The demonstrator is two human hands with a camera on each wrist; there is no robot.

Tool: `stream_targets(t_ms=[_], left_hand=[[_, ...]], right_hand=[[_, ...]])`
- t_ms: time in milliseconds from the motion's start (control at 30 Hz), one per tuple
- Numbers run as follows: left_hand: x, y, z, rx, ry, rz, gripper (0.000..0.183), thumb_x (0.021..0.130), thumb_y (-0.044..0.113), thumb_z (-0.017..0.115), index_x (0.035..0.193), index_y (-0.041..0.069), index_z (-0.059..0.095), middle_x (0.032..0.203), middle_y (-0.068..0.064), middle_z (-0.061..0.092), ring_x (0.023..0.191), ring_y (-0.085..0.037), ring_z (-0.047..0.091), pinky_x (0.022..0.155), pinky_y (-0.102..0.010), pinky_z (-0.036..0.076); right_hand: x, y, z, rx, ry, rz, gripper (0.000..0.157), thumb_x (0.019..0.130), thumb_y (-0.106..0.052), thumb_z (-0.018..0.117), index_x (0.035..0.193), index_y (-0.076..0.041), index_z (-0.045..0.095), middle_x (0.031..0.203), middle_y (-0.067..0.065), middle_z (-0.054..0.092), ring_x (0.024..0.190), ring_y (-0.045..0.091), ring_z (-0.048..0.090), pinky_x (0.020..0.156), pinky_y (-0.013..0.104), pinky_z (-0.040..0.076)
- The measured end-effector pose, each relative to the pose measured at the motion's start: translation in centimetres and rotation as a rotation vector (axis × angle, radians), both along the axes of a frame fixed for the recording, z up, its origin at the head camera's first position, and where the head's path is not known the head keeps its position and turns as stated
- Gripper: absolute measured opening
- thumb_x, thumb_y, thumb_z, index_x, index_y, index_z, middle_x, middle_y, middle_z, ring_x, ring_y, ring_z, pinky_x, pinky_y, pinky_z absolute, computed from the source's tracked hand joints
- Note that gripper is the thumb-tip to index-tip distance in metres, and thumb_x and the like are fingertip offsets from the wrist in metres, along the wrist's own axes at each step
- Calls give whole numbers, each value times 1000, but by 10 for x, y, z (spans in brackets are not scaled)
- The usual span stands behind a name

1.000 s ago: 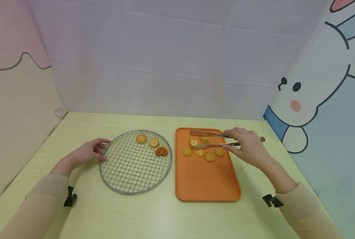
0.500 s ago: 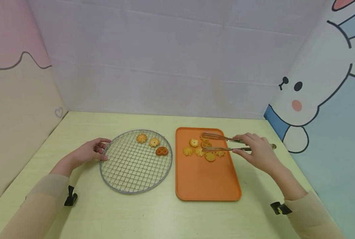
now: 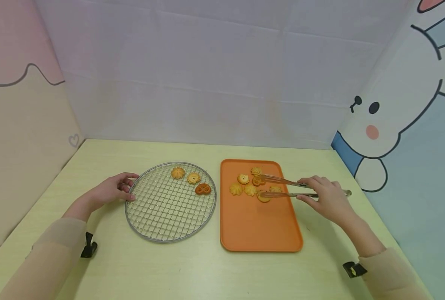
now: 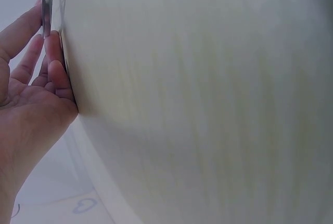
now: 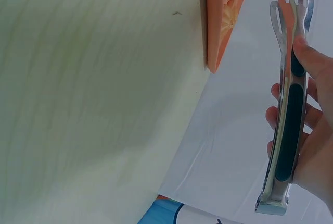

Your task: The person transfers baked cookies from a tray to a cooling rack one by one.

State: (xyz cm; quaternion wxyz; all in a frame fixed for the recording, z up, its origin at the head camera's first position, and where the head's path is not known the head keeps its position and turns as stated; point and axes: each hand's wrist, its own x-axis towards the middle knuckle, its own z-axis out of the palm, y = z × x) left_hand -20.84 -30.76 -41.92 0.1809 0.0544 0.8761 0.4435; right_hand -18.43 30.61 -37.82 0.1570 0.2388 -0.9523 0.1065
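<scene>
My left hand (image 3: 113, 191) holds the left rim of a round wire cooling rack (image 3: 162, 212), its thumb and fingertips on the edge. On the rack's far right lie a round fluted cookie (image 3: 177, 173), a ring-shaped cookie (image 3: 194, 178) and a brown pretzel cookie (image 3: 203, 189). My right hand (image 3: 329, 202) grips metal tongs (image 3: 284, 194) with dark green grip pads (image 5: 293, 130). Their arms are spread, tips over the cookies on an orange tray (image 3: 259, 229). A pretzel-shaped cookie (image 3: 257, 180) shows near the upper tip; the lower arm overlaps a round cookie (image 3: 263, 199).
Several more cookies, among them a fluted one (image 3: 236, 189) and a ring-shaped one (image 3: 243, 178), lie on the tray's far half. A pale wooden table (image 3: 192, 271) bears rack and tray. A whitish cloth wall (image 3: 207, 83) stands behind, with printed panels at both sides.
The right hand has drawn the tongs to the right and slightly toward the body, arms still spread, baring more of the far cookies. The left hand and rack have stayed put.
</scene>
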Motion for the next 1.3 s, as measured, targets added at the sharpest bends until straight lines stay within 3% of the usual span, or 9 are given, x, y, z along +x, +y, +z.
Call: stream_targets(t_ms=[300,667,1300], left_hand=[[0,1,1,3,-1,5,78,77,22,78,140,4,35,112,-13,40,92,-19,43,76,-25,40],[1,1,2,-8,0,-2,78,78,22,77,141,4,35,113,-14,40,93,-20,43,77,-25,40],[0,0,0,-19,4,-4,79,77,24,78,141,4,35,112,-14,40,92,-20,42,77,-26,40]], right_hand=[[-2,5,-13,55,-83,-35,39,80,-33,75,111,-14,63,103,7,65,93,31,60,73,50,40],[-4,4,-21,105,-82,-38,38,79,-37,74,108,-15,64,98,4,65,90,29,60,71,48,41],[-6,-7,-12,205,-76,-23,35,80,-38,73,105,-14,66,89,3,63,77,25,61,61,41,40]])
